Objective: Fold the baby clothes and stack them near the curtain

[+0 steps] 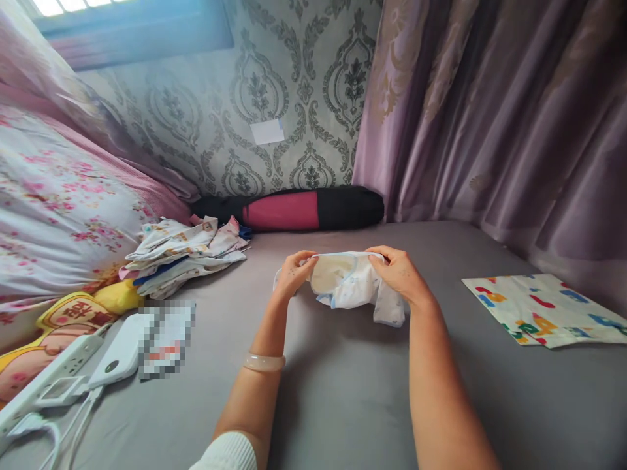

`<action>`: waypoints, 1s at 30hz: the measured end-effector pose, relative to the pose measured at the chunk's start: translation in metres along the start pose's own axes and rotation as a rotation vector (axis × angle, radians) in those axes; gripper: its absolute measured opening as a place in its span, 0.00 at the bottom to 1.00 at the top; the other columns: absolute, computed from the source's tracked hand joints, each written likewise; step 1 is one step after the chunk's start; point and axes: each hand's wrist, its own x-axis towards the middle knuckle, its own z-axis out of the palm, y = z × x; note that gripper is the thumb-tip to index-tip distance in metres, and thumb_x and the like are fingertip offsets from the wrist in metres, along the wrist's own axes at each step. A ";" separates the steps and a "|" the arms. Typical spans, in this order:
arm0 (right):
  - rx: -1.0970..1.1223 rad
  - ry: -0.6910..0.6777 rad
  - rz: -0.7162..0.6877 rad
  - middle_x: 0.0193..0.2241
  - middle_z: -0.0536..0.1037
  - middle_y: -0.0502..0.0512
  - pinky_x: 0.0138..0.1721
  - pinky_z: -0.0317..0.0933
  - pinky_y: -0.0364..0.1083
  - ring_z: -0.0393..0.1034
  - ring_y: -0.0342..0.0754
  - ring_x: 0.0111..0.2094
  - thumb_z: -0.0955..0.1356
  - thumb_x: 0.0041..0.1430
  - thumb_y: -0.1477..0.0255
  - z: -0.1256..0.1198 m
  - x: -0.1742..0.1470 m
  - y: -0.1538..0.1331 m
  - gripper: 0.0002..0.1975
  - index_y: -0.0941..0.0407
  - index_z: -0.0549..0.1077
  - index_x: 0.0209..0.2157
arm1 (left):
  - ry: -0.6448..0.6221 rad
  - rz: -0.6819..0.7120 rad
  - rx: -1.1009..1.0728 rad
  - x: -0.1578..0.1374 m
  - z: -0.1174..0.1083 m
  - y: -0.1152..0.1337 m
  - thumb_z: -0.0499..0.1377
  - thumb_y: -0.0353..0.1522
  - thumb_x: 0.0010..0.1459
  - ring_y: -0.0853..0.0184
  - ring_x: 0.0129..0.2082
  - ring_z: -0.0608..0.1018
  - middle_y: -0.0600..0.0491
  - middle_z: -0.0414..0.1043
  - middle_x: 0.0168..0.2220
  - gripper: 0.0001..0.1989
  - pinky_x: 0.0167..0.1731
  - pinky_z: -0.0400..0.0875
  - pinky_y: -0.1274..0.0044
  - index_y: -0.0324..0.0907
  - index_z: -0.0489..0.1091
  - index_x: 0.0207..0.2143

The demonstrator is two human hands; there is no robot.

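A small white baby top [350, 284] with pale blue trim hangs in the air above the bed. My left hand [294, 271] pinches its upper left edge between thumb and fingers. At the upper right edge, my right hand [396, 269] grips it the same way, so the blue-trimmed edge is stretched straight between both hands. One sleeve-like part droops below my right hand. The cloth's lower part is bunched, and its inner side shows pale yellow near my left hand. A light bangle [264, 362] circles my left forearm.
Grey sheet [343, 405] covers the bed. Stacked baby clothes [191, 251] lie at left, near a power strip [53, 372], a white power bank [122, 349] with cables and a blurred packet [166, 339]. A black and pink roll [284, 210] borders the wall; a patterned cloth [543, 307] lies right.
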 end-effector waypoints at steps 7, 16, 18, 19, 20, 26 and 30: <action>0.084 0.101 0.115 0.28 0.79 0.56 0.29 0.61 0.44 0.71 0.49 0.29 0.70 0.48 0.56 -0.002 0.004 0.014 0.19 0.59 0.78 0.32 | -0.186 -0.045 -0.068 -0.007 -0.012 -0.008 0.61 0.47 0.51 0.65 0.38 0.76 0.50 0.77 0.38 0.22 0.37 0.69 0.78 0.41 0.75 0.40; 0.084 0.228 0.175 0.25 0.79 0.55 0.25 0.61 0.44 0.70 0.49 0.25 0.71 0.45 0.53 -0.009 0.009 0.033 0.22 0.58 0.79 0.32 | -0.231 0.048 -0.008 -0.013 -0.024 -0.022 0.67 0.38 0.45 0.69 0.32 0.72 0.52 0.73 0.39 0.23 0.32 0.67 0.79 0.46 0.73 0.46; 0.089 0.237 0.181 0.25 0.79 0.55 0.25 0.62 0.44 0.71 0.49 0.25 0.71 0.44 0.53 -0.009 0.010 0.035 0.22 0.58 0.79 0.32 | -0.217 0.067 -0.024 -0.013 -0.020 -0.022 0.65 0.37 0.47 0.71 0.30 0.71 0.54 0.72 0.38 0.22 0.30 0.66 0.80 0.46 0.72 0.47; 0.096 0.236 0.189 0.25 0.79 0.55 0.25 0.62 0.44 0.71 0.49 0.25 0.71 0.44 0.53 -0.009 0.010 0.036 0.22 0.58 0.78 0.32 | -0.209 0.086 -0.026 -0.013 -0.018 -0.021 0.65 0.37 0.48 0.71 0.29 0.71 0.54 0.72 0.36 0.21 0.31 0.66 0.80 0.46 0.71 0.46; 0.106 0.235 0.198 0.25 0.79 0.55 0.25 0.61 0.44 0.70 0.49 0.25 0.71 0.44 0.54 -0.010 0.010 0.036 0.22 0.58 0.78 0.32 | -0.194 0.107 -0.021 -0.013 -0.016 -0.020 0.64 0.36 0.49 0.71 0.29 0.70 0.55 0.71 0.35 0.19 0.32 0.66 0.80 0.45 0.72 0.45; 0.131 0.240 0.179 0.27 0.79 0.55 0.27 0.61 0.44 0.70 0.48 0.26 0.72 0.44 0.55 -0.012 0.011 0.034 0.23 0.60 0.78 0.33 | -0.071 0.175 -0.007 -0.012 -0.008 -0.013 0.62 0.36 0.52 0.68 0.32 0.71 0.54 0.72 0.31 0.10 0.37 0.65 0.78 0.42 0.74 0.35; 0.078 0.216 0.103 0.29 0.80 0.57 0.30 0.63 0.45 0.71 0.50 0.29 0.71 0.44 0.54 -0.014 0.010 0.028 0.23 0.60 0.78 0.33 | 0.020 0.181 -0.016 -0.016 -0.015 -0.005 0.62 0.40 0.52 0.67 0.32 0.72 0.53 0.73 0.30 0.12 0.35 0.66 0.78 0.41 0.75 0.34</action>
